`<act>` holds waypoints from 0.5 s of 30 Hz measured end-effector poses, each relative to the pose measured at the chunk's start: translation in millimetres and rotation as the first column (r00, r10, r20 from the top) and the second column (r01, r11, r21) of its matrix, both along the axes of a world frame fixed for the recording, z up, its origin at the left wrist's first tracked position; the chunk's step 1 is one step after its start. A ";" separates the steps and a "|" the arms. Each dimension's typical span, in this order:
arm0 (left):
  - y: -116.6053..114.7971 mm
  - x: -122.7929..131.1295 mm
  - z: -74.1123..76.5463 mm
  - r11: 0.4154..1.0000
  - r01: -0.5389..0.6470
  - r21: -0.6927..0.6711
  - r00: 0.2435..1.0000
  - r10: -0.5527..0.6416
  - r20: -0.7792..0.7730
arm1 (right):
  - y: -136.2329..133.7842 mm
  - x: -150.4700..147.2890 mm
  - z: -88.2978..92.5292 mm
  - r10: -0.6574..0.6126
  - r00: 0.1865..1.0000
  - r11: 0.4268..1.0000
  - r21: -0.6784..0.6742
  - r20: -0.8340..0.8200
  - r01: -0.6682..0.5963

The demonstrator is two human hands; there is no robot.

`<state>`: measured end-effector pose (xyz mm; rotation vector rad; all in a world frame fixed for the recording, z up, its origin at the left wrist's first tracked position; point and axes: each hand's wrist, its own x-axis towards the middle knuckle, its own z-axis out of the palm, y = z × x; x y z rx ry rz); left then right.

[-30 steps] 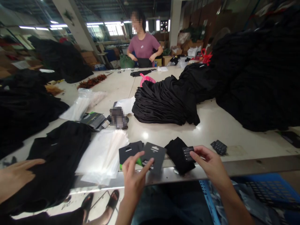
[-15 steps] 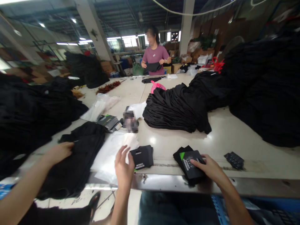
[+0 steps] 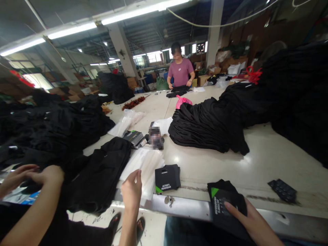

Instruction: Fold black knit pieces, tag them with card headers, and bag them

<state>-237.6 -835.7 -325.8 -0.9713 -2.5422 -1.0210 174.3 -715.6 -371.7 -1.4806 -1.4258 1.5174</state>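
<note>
My right hand (image 3: pixel 249 217) grips a black card (image 3: pixel 221 205) printed "ACTOR'S HEADGEAR" together with folded black cloth (image 3: pixel 225 186), at the table's front edge. The thumb presses on the card's face. My left hand (image 3: pixel 132 191) is over a stack of clear plastic bags (image 3: pixel 147 164), fingers drawn together; whether a bag is caught in them is hidden. Just right of that hand lies a small stack of black printed cards (image 3: pixel 166 176). A dark packet with a row of small round bumps (image 3: pixel 283 191) lies at the right.
Black garments (image 3: pixel 99 174) lie at the left, near a co-worker's hands (image 3: pixel 38 177). A large black fabric heap (image 3: pixel 205 126) covers the middle right. Boxed card stacks (image 3: pixel 134 137) and a pink bag (image 3: pixel 183 101) stand farther back. Another person (image 3: pixel 180 71) works across the table.
The view has turned left and up. My right hand has drawn the card and cloth toward me over the edge. My left hand's fingers have closed together over the plastic bags.
</note>
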 end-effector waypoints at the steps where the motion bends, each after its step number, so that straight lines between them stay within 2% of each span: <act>1: 0.2 8.8 4.4 0.999 0.012 0.032 1.000 -0.012 0.001 | -9.6 0.0 2.2 0.007 0.999 0.999 -0.039 -0.052 -0.009; 2: 1.8 22.5 6.8 0.995 0.065 0.079 0.998 -0.066 0.017 | -19.2 -2.1 5.1 0.007 0.994 0.997 -0.073 -0.111 -0.015; 4: 9.5 63.7 4.1 0.946 0.259 0.194 0.959 -0.275 0.061 | -37.6 -12.8 12.3 -0.058 0.970 0.989 -0.145 -0.235 0.024; 5: 15.0 89.7 -1.2 0.877 0.398 0.268 0.898 -0.433 0.083 | -45.7 -20.5 15.8 -0.120 0.948 0.980 -0.190 -0.296 0.065; 6: 21.0 117.5 -8.5 0.829 0.483 0.280 0.849 -0.522 0.080 | -52.5 -28.8 18.8 -0.189 0.914 0.966 -0.237 -0.358 0.107; 8: 31.7 170.7 -26.2 0.751 0.603 0.268 0.763 -0.641 0.079 | -60.4 -42.7 22.4 -0.301 0.838 0.935 -0.314 -0.455 0.166; 9: 35.5 192.8 -34.7 0.687 0.658 0.310 0.704 -0.707 0.073 | -61.1 -46.6 22.8 -0.329 0.815 0.927 -0.329 -0.477 0.181; 10: 37.8 210.2 -41.5 0.646 0.685 0.337 0.662 -0.745 0.082 | -59.5 -47.6 22.0 -0.346 0.804 0.924 -0.322 -0.484 0.204; 12: 38.4 229.1 -48.7 0.593 0.685 0.422 0.602 -0.788 0.129 | -51.5 -40.5 17.7 -0.378 0.805 0.920 -0.280 -0.458 0.272; 15: 35.3 225.1 -45.8 0.571 0.589 0.571 0.573 -0.794 0.203 | -35.5 -15.1 6.8 -0.429 0.817 0.903 -0.215 -0.386 0.373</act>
